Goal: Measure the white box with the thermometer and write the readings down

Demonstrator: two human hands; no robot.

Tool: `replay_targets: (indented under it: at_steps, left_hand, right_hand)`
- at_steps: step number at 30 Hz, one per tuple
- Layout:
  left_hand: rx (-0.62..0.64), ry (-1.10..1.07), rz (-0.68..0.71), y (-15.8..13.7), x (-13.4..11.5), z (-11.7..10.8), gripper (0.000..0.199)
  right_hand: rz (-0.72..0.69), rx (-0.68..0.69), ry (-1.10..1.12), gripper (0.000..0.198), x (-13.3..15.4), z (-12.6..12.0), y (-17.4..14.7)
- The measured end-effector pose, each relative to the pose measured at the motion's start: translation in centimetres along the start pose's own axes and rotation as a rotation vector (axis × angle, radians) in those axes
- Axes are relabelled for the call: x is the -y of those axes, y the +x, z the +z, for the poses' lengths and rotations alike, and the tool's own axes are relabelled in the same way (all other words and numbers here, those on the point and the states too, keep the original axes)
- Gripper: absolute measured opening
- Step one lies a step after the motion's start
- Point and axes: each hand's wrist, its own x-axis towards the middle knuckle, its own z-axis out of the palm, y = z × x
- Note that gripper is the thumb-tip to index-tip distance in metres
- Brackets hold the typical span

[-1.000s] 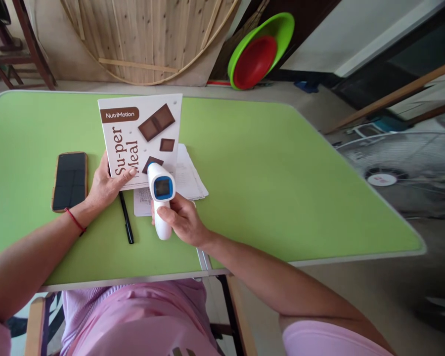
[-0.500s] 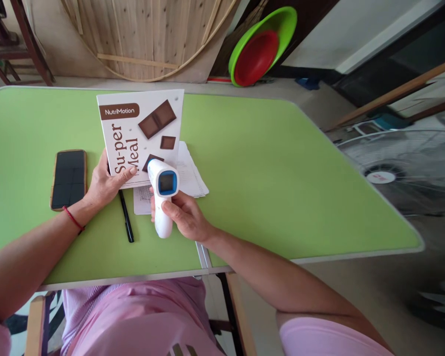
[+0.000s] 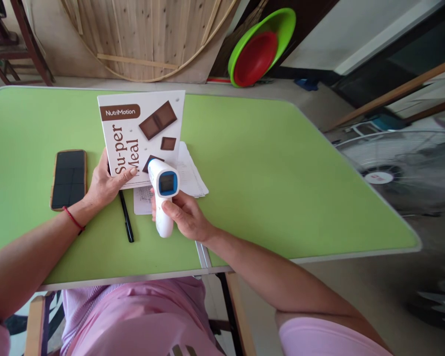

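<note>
My left hand [image 3: 109, 180] grips the lower left of a white box [image 3: 126, 141] printed with "NutriMotion Su-per Meal" and brown chocolate pieces. The box stands tilted up, its printed front towards me. In my right hand [image 3: 187, 212] is a white infrared thermometer [image 3: 164, 212] with a blue-rimmed screen, its head overlapping the box's lower right corner in view. My thumb lies on the thermometer's handle. Behind and under these, papers [image 3: 193, 173] lie on the table, partly hidden. Just below the box is a black pen [image 3: 127, 220], its upper end covered.
A phone [image 3: 69, 178] with a dark screen lies left of my left hand on the green table [image 3: 282, 173]. Beyond the far edge, a green basin [image 3: 287, 24] and a red basin [image 3: 254, 59] lean upright. A large fan [image 3: 380, 177] stands to the right.
Almost nothing differs. The box and thermometer have shifted very slightly to the right in view, still held by the same hands.
</note>
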Motion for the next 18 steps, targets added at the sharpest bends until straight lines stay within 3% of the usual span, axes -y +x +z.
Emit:
replay_targets:
  at_steps: [18]
  left_hand:
    - [-0.009, 0.078, 0.018, -0.17, -0.26, -0.09, 0.054]
  right_hand:
    - [-0.015, -0.01, 0.0, 0.04, -0.13, -0.08, 0.09]
